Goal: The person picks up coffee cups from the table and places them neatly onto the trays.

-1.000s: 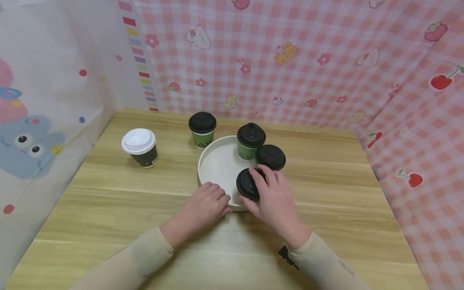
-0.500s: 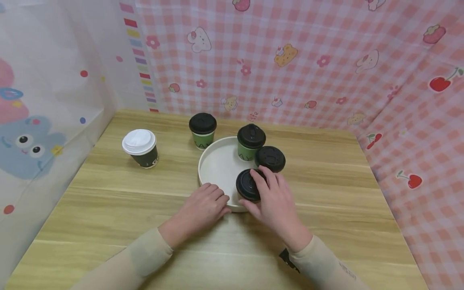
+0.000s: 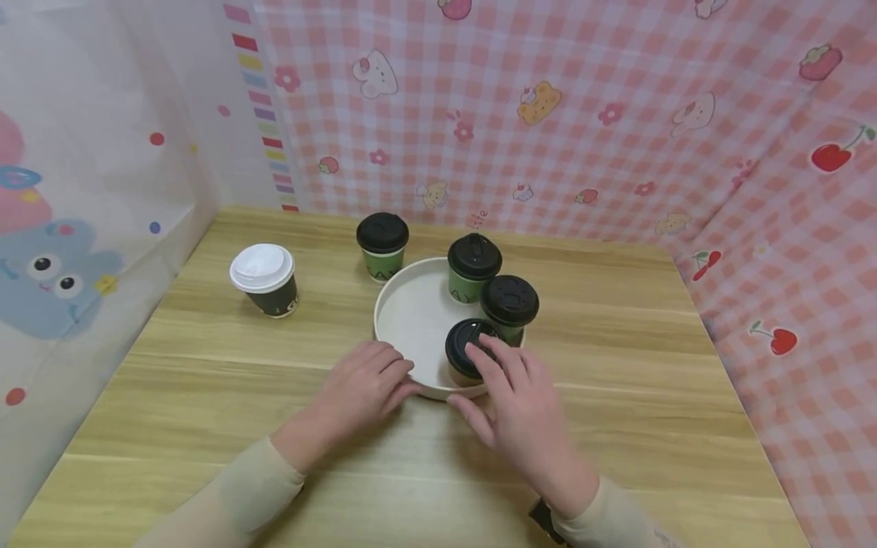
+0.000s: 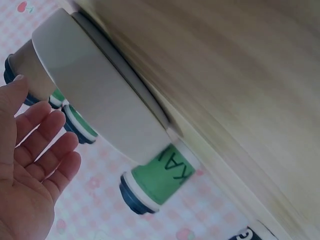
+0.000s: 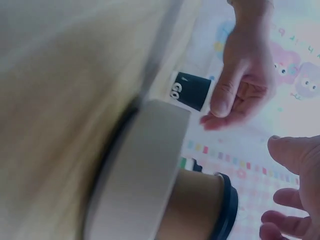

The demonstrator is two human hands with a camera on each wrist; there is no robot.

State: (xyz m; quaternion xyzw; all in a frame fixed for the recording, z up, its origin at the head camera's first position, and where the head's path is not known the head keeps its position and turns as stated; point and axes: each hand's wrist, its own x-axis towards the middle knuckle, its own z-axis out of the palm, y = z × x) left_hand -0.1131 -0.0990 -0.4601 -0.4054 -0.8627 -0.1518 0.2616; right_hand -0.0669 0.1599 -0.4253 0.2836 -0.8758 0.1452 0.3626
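Note:
A round white tray bears a brown cup with a black lid near its front right. Behind that cup, two green cups with black lids, one at the back and one at the right, stand upright in the tray. My right hand is nearest the brown cup; its spread fingers overlap the lid in the head view, while the right wrist view shows them apart from the cup. My left hand lies by the tray's front left rim, fingers loosely bent and holding nothing in the left wrist view.
Left of the tray's back edge, another green cup with a black lid stands on the wooden table. Farther left is a dark cup with a white lid. Patterned cloth hangs behind and at both sides.
My right hand has let go of the brown cup and drawn back slightly, thumb spreading away. My left hand has moved left along the rim. The right-hand green cup now shows more of its side.

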